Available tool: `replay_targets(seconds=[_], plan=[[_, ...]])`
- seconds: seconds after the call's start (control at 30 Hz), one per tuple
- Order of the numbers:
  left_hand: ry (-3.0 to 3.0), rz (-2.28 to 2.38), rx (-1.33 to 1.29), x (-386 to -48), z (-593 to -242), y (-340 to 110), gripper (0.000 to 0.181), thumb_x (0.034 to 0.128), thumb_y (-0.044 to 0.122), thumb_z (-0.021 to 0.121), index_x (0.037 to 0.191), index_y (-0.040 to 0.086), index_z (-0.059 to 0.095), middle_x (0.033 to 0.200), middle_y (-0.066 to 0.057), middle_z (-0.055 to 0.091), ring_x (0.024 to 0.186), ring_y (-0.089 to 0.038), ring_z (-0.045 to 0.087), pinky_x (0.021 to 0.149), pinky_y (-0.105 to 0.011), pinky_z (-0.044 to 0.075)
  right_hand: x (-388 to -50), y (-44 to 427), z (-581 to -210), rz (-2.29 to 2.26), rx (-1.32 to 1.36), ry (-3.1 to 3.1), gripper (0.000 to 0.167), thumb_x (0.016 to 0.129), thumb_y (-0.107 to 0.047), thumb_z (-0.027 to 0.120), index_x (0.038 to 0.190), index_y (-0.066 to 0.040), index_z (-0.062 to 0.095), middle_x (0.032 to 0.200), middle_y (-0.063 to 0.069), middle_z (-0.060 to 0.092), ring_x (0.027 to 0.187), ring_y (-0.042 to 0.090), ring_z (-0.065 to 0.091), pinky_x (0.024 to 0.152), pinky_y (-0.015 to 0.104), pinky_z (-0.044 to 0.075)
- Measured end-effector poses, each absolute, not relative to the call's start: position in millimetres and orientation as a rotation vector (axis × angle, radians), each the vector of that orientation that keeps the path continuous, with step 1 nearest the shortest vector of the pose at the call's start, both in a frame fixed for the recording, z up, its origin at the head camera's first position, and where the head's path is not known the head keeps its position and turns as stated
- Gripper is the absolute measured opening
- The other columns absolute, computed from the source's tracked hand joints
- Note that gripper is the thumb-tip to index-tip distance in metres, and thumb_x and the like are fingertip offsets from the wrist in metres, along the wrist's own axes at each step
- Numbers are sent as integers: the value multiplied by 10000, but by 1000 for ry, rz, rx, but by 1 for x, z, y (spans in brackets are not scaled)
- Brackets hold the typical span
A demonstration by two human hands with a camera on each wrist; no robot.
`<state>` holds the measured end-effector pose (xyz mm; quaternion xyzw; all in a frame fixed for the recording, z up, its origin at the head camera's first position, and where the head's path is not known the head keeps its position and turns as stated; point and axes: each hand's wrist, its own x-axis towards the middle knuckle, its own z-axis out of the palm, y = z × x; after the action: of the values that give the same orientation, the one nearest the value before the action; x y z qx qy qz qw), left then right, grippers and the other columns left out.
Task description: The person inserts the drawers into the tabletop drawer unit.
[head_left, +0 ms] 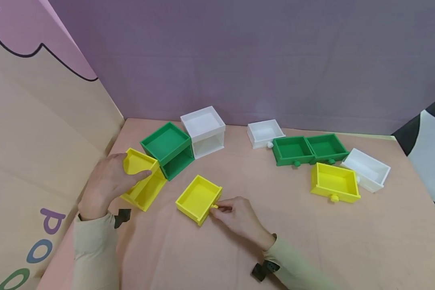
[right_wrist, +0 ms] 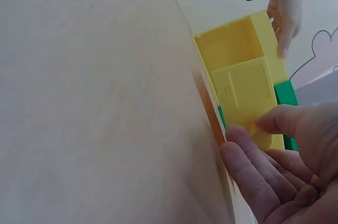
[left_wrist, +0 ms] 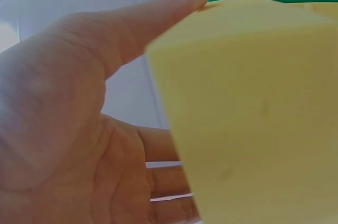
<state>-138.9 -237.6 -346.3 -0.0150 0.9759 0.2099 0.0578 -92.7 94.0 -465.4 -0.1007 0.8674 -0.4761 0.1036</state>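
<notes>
My left hand (head_left: pixel 106 177) grips a yellow drawer housing (head_left: pixel 150 192) at the left, thumb on its top edge and fingers behind it. The front of this housing is open, and its top is a shallow tray. In the left wrist view, the housing's yellow wall (left_wrist: pixel 253 118) hides some fingertips. With thumb and fingers, my right hand (head_left: pixel 241 217) pinches the knob of a small yellow drawer (head_left: pixel 197 197), apart from the housing. The right wrist view shows that drawer's outer face (right_wrist: pixel 243 92) close to the fingers, with the housing's opening (right_wrist: pixel 229 47) beyond.
A green housing (head_left: pixel 168 145) and a white housing (head_left: pixel 204 129) stand behind the yellow one. Several loose drawers lie at the right: a white one (head_left: pixel 264 131) at the back, green ones (head_left: pixel 293 150), another yellow one (head_left: pixel 335 181) and another white one (head_left: pixel 367 167).
</notes>
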Motion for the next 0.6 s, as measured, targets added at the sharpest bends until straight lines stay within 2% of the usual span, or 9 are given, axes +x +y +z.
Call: replay_targets(seconds=[0.2, 0.37, 0.6], plan=[[2934, 644, -58, -140, -346, -238, 806, 917, 550, 760, 1379, -76, 549, 1150, -240, 644, 961, -376, 610, 773, -466, 588, -94, 81, -468, -1428, -322, 2501, 217, 956, -191, 800, 1108, -41, 839, 909, 40, 821, 810, 88, 691, 691, 179, 567], [2940, 658, -52, -140, -347, -238, 766, 920, 548, 759, 1343, -62, 570, 1125, -224, 650, 947, -362, 619, 759, -447, 589, -95, 73, -470, -1412, -323, 2485, 218, 969, -209, 783, 1118, -60, 841, 904, 19, 817, 787, 91, 660, 666, 184, 553], [2929, 642, -71, -139, -347, -238, 870, 923, 563, 745, 1446, -93, 514, 1201, -264, 636, 984, -385, 615, 806, -487, 596, -96, 62, -468, -1438, -336, 2499, 198, 959, -192, 774, 1099, -74, 849, 863, -5, 811, 771, 94, 675, 672, 203, 571]])
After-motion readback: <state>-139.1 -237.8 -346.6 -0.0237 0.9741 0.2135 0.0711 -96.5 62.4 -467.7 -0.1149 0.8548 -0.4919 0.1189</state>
